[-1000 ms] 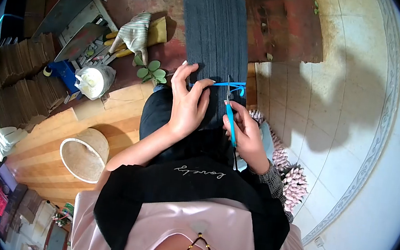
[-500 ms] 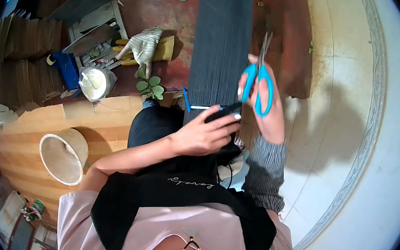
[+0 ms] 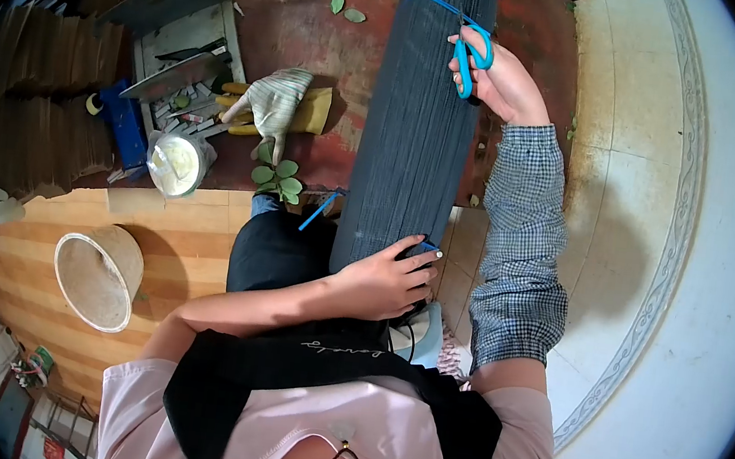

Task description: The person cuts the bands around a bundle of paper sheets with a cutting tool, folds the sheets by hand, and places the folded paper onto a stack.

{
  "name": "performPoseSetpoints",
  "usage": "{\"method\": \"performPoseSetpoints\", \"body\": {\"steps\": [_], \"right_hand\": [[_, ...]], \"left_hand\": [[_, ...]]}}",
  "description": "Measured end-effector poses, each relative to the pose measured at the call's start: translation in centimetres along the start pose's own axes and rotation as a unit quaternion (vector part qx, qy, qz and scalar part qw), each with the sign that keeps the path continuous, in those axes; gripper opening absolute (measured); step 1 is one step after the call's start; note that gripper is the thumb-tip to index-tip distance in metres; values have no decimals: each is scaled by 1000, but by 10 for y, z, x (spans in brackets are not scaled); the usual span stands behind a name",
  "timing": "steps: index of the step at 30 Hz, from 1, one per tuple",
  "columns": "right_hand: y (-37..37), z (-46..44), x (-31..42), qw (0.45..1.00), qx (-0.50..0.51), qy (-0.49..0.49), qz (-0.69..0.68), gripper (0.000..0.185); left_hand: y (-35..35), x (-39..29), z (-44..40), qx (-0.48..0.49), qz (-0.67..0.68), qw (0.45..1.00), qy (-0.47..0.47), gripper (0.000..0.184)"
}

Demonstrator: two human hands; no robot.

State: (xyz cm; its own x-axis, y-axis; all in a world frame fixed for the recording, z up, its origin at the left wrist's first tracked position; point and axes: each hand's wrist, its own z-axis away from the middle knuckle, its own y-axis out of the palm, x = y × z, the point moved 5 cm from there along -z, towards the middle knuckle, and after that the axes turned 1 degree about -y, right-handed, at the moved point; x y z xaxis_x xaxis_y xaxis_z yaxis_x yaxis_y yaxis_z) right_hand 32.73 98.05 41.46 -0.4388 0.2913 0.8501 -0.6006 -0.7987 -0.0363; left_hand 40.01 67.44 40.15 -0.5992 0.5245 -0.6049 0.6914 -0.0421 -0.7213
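Observation:
A long stack of thin black sheets (image 3: 410,135) runs from the table toward my lap. My right hand (image 3: 494,76) is closed around the turquoise handles of scissors (image 3: 465,67). Their blades point to the stack's far end, by a blue strap (image 3: 439,0) that crosses it; whether they touch it is hard to see. My left hand (image 3: 382,281) lies over the near end of the stack, its fingers stretched out and apart. A short bit of blue strap shows by its fingertips. Another loose blue strap piece (image 3: 320,210) sticks out left of the stack.
On the red table (image 3: 333,53) lie a striped glove (image 3: 278,97), loose leaves and a tray of small parts (image 3: 186,109). A tub of white paste (image 3: 177,164) stands near its edge. Brown stacks (image 3: 47,93) are at left. A bucket (image 3: 97,276) lies on the floor.
My right hand has carried the scissors forward to the far strap. The near strap no longer spans the stack, and the stack has shifted nearer me and tilted. My left hand has spread its fingers.

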Motion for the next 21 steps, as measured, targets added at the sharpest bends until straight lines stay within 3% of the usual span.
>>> {"method": "performPoseSetpoints", "body": {"steps": [4,9,17,19,21], "right_hand": [[3,13,-6,1000,-14,-10,19,50],[3,19,-8,1000,7,4,-8,49],[-2,-3,-6,997,-54,-54,31,43],[-2,-1,-14,996,-38,-86,-3,45],[0,24,-14,977,-92,-192,-36,39]], "left_hand": [[-2,1,0,-45,3,999,4,34],[-4,-3,-1,-36,-12,999,5,32],[-4,-2,-3,-48,-12,999,0,28],[-6,-1,-3,-51,-7,999,1,28],[-7,-2,-3,-58,-5,998,-5,27]]}}
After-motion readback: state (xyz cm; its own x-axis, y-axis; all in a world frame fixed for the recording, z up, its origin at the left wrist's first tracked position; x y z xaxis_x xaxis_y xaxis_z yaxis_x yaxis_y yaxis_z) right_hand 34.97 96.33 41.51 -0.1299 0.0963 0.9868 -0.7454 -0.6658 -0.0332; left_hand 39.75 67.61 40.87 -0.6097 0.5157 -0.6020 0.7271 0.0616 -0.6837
